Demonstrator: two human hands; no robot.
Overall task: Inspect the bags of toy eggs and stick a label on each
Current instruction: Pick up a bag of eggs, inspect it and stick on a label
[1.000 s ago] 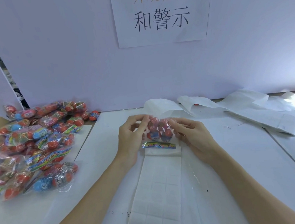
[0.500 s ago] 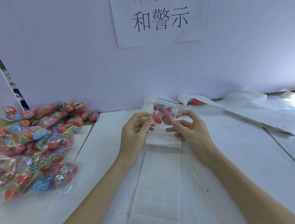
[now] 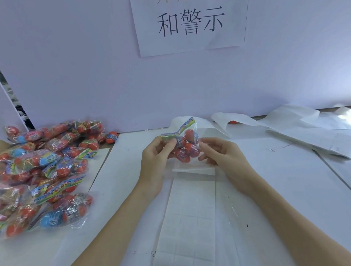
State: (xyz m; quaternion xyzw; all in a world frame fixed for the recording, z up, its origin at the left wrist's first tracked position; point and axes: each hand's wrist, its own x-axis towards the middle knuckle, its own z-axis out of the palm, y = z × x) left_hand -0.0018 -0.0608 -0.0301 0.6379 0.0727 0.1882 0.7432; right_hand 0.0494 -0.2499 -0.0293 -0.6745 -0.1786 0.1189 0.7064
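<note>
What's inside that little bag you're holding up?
The clear bag held between the left hand and right hand shows several red toy eggs, some with blue printing. A colourful header strip tops it. Fingers and overlapping eggs hide the exact count.

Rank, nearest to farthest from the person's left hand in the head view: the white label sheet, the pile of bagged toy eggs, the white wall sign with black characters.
From the left hand:
1. White label sheet, on the table just below it.
2. Pile of bagged toy eggs, off to the left.
3. White wall sign with black characters, high behind.
</note>
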